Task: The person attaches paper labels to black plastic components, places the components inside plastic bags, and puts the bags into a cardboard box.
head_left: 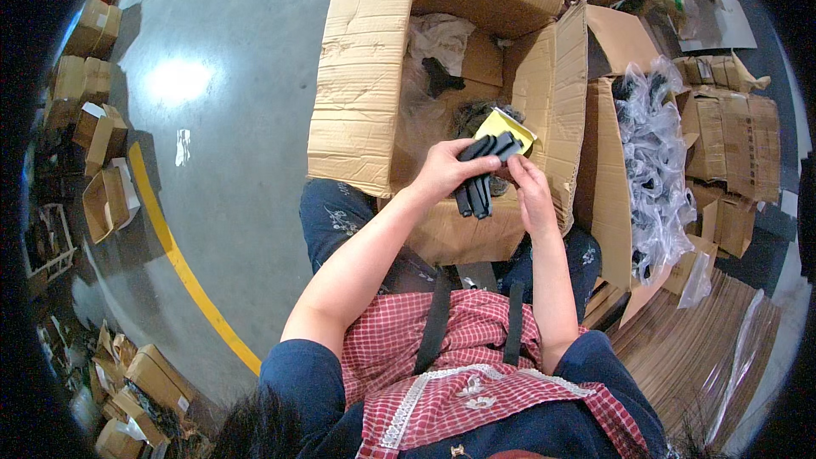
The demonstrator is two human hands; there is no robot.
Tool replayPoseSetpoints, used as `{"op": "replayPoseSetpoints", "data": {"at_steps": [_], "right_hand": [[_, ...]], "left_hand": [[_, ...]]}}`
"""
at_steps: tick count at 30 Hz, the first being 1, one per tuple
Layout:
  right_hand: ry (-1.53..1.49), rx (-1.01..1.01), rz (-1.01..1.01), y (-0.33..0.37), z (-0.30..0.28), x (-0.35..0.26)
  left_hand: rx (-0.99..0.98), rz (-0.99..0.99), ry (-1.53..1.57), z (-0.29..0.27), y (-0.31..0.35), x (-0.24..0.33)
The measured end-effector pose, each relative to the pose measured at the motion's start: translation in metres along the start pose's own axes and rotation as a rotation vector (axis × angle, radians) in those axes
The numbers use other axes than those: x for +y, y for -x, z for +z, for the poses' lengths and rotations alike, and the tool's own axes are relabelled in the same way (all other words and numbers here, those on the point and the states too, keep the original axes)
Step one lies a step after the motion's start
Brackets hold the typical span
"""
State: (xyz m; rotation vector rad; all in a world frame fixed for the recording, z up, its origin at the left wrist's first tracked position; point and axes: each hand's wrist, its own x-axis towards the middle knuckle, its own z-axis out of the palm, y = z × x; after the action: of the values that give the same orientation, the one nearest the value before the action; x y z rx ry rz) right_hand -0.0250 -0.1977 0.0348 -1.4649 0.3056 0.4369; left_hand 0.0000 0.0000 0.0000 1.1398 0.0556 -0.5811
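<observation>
Over the large open cardboard box (361,76), my left hand (450,168) grips a bundle of dark strap-like pieces (478,191), thumb across the top. The pieces lie side by side, with ends hanging below the hand. A yellow card (524,133) with a pale edge sits behind them; I cannot tell whether it is attached. My right hand (532,187) is closed at the bundle's right end, thumb and fingertips pinched there. Inside the box are crumpled clear plastic (416,115) and some dark items, partly hidden by the bundle.
To the right stands a carton filled with clear plastic bags (650,170) of dark items. Near it lie a stack of flat cardboard (693,348) and more boxes (733,140). Small cartons (106,200) line the left, past a yellow floor line (183,263).
</observation>
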Motion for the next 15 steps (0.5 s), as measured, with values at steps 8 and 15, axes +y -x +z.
{"op": "replayPoseSetpoints", "data": {"at_steps": [8, 15], "right_hand": [[0.056, 0.176, -0.004, 0.004, -0.012, 0.01], [0.722, 0.367, -0.517, 0.029, 0.009, -0.033]], "left_hand": [[0.005, 0.091, -0.492, 0.007, 0.006, 0.001], [0.134, -0.307, 0.405, -0.014, -0.007, 0.002]]}}
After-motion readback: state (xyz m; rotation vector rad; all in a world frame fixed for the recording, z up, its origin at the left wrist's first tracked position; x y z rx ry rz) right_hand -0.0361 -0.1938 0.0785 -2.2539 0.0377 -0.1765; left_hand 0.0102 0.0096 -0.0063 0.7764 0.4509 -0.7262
